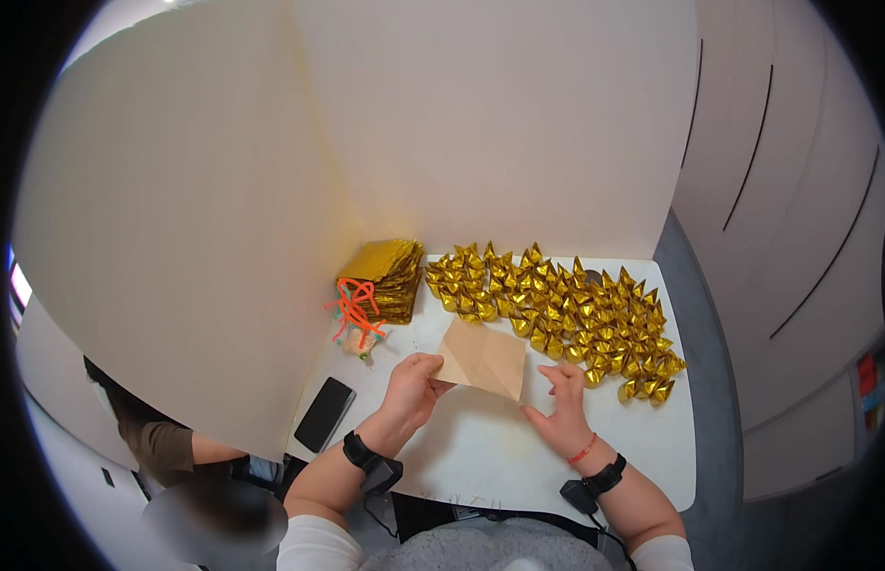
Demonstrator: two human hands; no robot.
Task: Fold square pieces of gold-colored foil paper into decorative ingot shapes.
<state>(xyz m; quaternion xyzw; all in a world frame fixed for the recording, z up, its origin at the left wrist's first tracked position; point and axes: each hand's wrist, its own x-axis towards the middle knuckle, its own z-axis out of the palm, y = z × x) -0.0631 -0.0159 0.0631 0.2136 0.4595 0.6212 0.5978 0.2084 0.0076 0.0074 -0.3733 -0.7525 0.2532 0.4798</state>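
Left hand pinching tan square paper sheet over white table; right hand loose, empty, beside it. Many folded gold paper ingots done; gold sheet stack left, judging by its thickness.

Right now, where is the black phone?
In the head view the phone lies on the white table at the person's left, beside the left hand and below the orange string and the stack of gold paper.
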